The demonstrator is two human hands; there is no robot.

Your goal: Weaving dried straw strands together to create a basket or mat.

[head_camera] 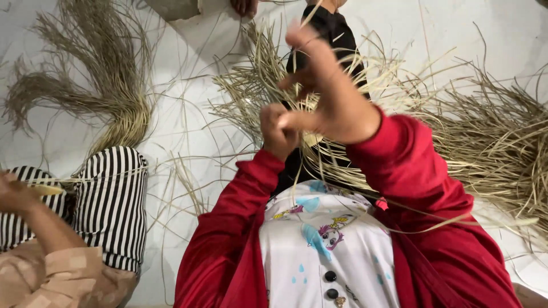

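A few thin dried straws (311, 122) are pinched between the two hands, just above the person's chest and over a black-clad leg (337, 40) stretched out on the white floor (188, 114). The left hand (278, 132) is closed into a fist round the straws, knuckles towards the camera. The right hand (325, 91) is raised just above and touching it: thumb and bent fingers are closed on the same straws, while the forefinger is lifted. Both arms are covered by red sleeves (411, 171), and a white printed shirt (325, 239) with dark buttons is seen between them.

A large loose heap of straw (491, 137) is spread on the floor to the right and behind the hands. A second, curved bundle (108, 85) is laid well apart at the upper left. At the lower left, another person's hand (14, 191) is seen holding a pale strip, beside striped trousers (111, 199); a tan patterned sleeve (57, 274) is seen below them.
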